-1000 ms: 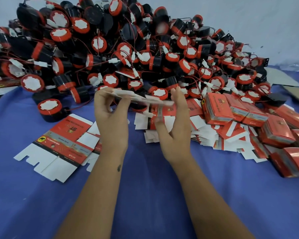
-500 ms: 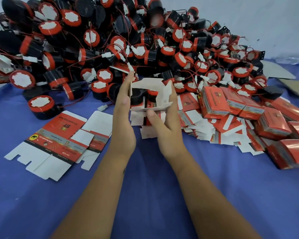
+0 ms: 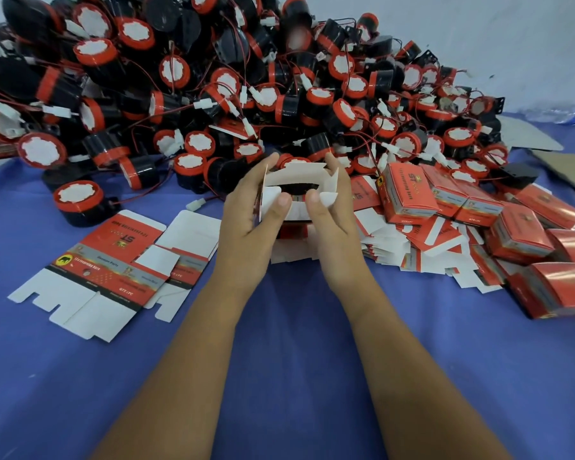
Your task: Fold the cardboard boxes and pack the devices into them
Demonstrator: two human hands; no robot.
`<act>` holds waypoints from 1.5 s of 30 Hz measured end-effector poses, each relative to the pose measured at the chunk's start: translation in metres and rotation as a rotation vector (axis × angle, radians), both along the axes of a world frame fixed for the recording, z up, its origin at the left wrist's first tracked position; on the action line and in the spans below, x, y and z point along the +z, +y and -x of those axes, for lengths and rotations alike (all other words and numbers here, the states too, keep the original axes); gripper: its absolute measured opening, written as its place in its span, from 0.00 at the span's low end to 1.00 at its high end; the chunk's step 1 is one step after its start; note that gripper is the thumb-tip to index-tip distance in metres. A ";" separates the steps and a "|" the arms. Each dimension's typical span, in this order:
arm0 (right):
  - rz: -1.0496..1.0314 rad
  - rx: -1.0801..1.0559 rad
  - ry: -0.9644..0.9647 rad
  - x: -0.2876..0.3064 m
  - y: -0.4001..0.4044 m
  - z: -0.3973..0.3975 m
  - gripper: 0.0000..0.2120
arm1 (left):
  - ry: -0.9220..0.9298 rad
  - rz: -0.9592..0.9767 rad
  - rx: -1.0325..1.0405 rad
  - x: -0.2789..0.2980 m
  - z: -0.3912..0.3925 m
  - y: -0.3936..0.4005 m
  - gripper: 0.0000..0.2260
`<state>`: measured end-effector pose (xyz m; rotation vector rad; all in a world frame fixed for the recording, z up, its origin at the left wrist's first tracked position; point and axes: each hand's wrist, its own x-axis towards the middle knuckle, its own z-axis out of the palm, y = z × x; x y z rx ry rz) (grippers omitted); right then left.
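Note:
Both hands hold one small cardboard box [image 3: 301, 175], white inside, opened into a tube in front of me. My left hand [image 3: 251, 220] grips its left side, thumb pressing a white flap inward. My right hand [image 3: 332, 220] grips the right side, thumb on the opposite flap. Behind the box lies a big heap of black devices with red rims [image 3: 213, 94] and thin wires. Flat unfolded boxes [image 3: 90, 270], red and white, lie on the blue cloth at the left.
Closed red boxes [image 3: 409, 190] pile up at the right, over a spread of flat white blanks [image 3: 422, 250]. Brown cardboard sheets [image 3: 565, 164] lie at the far right. One device [image 3: 78, 202] stands alone at the left. Blue cloth [image 3: 296, 327] covers the table near me.
The flat blank held edge-on a second ago has been opened into a box shape, and both thumbs have come onto its end flaps. The view has shifted a little closer.

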<state>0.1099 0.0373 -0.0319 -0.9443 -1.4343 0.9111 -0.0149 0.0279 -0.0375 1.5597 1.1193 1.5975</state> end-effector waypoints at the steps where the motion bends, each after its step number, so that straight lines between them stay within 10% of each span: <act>1: 0.012 0.004 0.036 0.000 0.001 -0.001 0.25 | -0.016 0.005 0.007 0.000 0.000 0.000 0.18; 12: 0.026 -0.132 -0.112 -0.005 0.002 0.009 0.11 | -0.385 0.174 -0.198 0.002 0.005 0.006 0.19; 25: 0.125 -0.101 0.034 -0.001 -0.004 0.007 0.10 | -0.054 0.077 -0.110 -0.003 -0.003 0.001 0.16; 29: 0.172 0.093 0.002 0.016 -0.002 0.007 0.22 | -0.175 0.113 -0.008 -0.004 -0.002 0.003 0.13; 45: 0.157 0.050 -0.013 -0.001 0.000 0.010 0.15 | -0.577 0.180 -0.175 0.001 -0.001 0.006 0.24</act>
